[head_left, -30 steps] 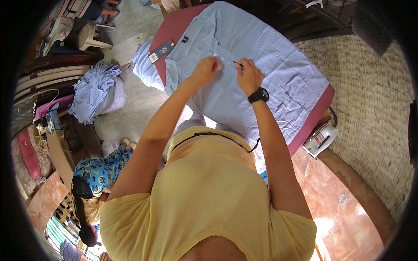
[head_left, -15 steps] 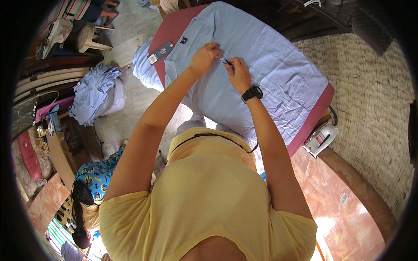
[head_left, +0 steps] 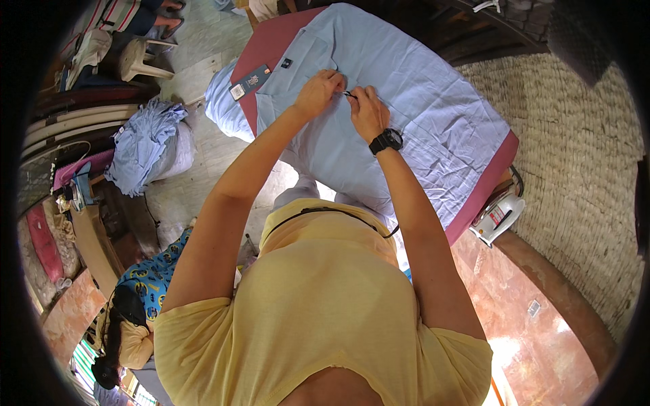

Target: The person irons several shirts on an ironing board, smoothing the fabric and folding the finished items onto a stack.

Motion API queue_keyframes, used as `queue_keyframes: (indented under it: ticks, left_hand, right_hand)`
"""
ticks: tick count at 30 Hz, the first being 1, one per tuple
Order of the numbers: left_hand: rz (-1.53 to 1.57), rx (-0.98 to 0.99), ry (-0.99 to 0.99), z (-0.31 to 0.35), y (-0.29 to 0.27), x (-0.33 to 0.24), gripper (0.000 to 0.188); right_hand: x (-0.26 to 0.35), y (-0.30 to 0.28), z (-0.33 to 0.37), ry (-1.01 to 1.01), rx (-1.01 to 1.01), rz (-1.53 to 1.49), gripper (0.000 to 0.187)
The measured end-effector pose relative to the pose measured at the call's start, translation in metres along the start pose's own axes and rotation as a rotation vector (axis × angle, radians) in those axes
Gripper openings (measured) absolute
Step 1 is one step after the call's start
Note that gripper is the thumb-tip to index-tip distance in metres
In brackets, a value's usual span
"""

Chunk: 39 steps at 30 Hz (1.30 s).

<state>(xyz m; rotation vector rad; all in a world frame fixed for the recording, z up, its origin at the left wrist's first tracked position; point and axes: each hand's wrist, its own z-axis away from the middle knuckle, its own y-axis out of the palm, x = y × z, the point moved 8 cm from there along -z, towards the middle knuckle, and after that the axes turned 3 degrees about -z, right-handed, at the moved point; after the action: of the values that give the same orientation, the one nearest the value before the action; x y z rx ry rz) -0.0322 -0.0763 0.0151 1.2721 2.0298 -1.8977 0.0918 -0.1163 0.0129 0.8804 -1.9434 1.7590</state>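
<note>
A light blue shirt (head_left: 406, 95) lies spread over a maroon-covered ironing board (head_left: 272, 35). My left hand (head_left: 326, 86) is closed, its fingers pinching the shirt's cloth near the neck opening. Just to its right, my right hand (head_left: 370, 111) grips a small black-handled tool (head_left: 350, 94), whose tip points at the left fingertips. The tool's exact kind is too small to make out. A dark hang tag (head_left: 250, 82) rests at the shirt's left edge, and a small black label (head_left: 287, 63) shows inside the collar area.
An iron (head_left: 500, 218) stands at the board's right end. Crumpled blue garments (head_left: 145, 145) are heaped on the left, below a plastic stool (head_left: 143, 61). Another person in a blue patterned top (head_left: 145, 284) is at lower left. A woven wall (head_left: 575, 149) rises on the right.
My right hand has shifted slightly left with the tool, its tip now nearer the left fingers. My left hand has dropped slightly. The person at lower left has moved a little.
</note>
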Motion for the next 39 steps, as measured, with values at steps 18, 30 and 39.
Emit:
queue_keyframes:
  ticks: [18, 30, 39]
  left_hand:
    - [0.177, -0.161, -0.154, 0.016, -0.017, 0.009, 0.011]
    - [0.178, -0.173, -0.313, 0.035, -0.045, 0.036, 0.021]
    - [0.128, -0.176, -0.274, 0.024, -0.008, 0.038, 0.012]
  right_hand:
    - [-0.001, -0.006, -0.002, 0.036, 0.033, 0.106, 0.014]
    - [-0.017, 0.000, -0.003, 0.337, 0.089, -0.161, 0.035]
    - [-0.004, 0.025, -0.010, 0.211, 0.118, -0.173, 0.036]
